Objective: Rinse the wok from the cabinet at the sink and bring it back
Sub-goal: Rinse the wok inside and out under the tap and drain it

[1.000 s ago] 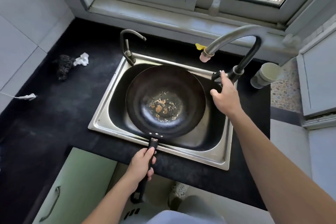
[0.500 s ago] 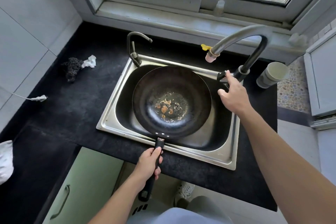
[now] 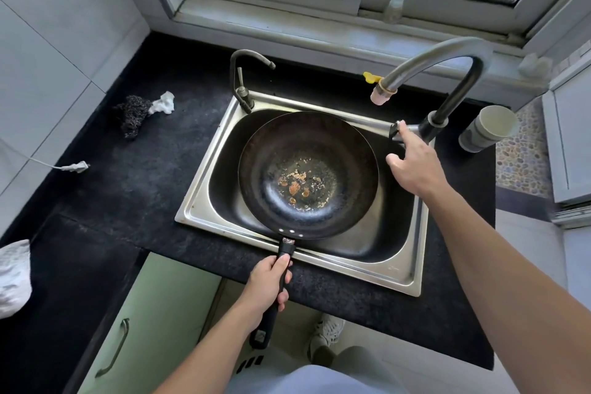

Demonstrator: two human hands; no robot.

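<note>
1. Left hand (image 3: 270, 281), lower centre: fingers are wrapped round the long black handle of the dark round metal wok (image 3: 308, 174).
2. The wok sits over the basin of the stainless steel sink (image 3: 198, 205), centre frame.
3. Right hand (image 3: 412, 163), right of centre: index finger lies straight on the grey faucet lever (image 3: 395, 131), thumb free, nothing gripped.
4. No water shows at the curved grey faucet spout (image 3: 431, 64), and orange-brown residue lies in the wok bottom.
5. Judged: wok fetched and positioned; rinsing and the return to the cabinet remain.
6. Hidden: the right hand's other fingers and the drain. Cannot tell whether the wok rests on the basin.
</note>
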